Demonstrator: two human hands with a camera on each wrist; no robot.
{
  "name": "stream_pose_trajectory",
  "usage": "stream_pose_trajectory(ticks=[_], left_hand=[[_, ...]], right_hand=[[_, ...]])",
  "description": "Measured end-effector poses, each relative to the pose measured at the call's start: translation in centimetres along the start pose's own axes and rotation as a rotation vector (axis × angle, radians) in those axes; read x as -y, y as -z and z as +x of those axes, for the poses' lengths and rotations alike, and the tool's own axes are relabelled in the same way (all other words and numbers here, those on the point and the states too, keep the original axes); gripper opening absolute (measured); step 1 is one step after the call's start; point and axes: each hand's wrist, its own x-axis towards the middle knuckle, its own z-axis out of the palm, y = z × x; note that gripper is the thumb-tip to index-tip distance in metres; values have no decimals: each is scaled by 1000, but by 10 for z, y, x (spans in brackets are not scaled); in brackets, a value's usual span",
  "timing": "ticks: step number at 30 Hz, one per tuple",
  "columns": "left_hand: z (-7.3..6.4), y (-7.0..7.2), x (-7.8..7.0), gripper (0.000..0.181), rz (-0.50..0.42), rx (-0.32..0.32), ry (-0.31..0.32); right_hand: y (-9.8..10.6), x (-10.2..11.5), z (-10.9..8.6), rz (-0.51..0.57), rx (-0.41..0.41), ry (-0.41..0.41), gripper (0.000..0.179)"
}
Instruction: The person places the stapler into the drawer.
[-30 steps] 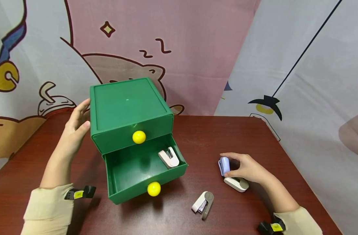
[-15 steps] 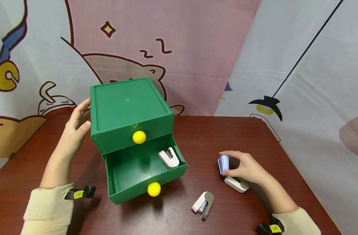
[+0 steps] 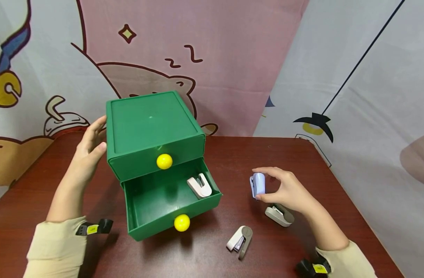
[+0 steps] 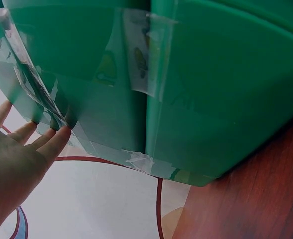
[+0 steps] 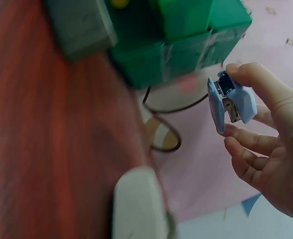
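My right hand (image 3: 285, 189) pinches a small light-blue stapler (image 3: 258, 185) between thumb and fingers above the table. In the right wrist view the blue stapler (image 5: 231, 102) shows its metal inside, with the thumb at one end and fingertips at the other. My left hand (image 3: 90, 150) touches the left side of a green two-drawer box (image 3: 154, 123); the left wrist view shows its fingers stretched out with tips on that wall. The lower drawer (image 3: 153, 204) is pulled out and holds a white stapler (image 3: 199, 186) by its right wall. The upper drawer is closed.
A white and grey stapler (image 3: 240, 241) lies on the brown table (image 3: 233, 158) right of the drawer's front. Another white and grey stapler (image 3: 279, 215) lies below my right hand. Yellow round knobs (image 3: 182, 223) stick out from the drawers. A printed curtain (image 3: 233, 77) hangs behind.
My right hand has lifted the blue stapler and carried it left and away from the white and grey stapler beside it. The left hand and the box have stayed put.
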Motion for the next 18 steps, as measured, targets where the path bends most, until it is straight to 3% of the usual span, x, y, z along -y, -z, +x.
stream_pose_trajectory(ticks=[8, 18], left_hand=[[0, 0, -1, 63, 5, 0, 8], [0, 0, -1, 62, 0, 1, 8]], right_hand=[[5, 36, 15, 27, -39, 63, 62], [0, 72, 34, 136, -64, 158, 63]])
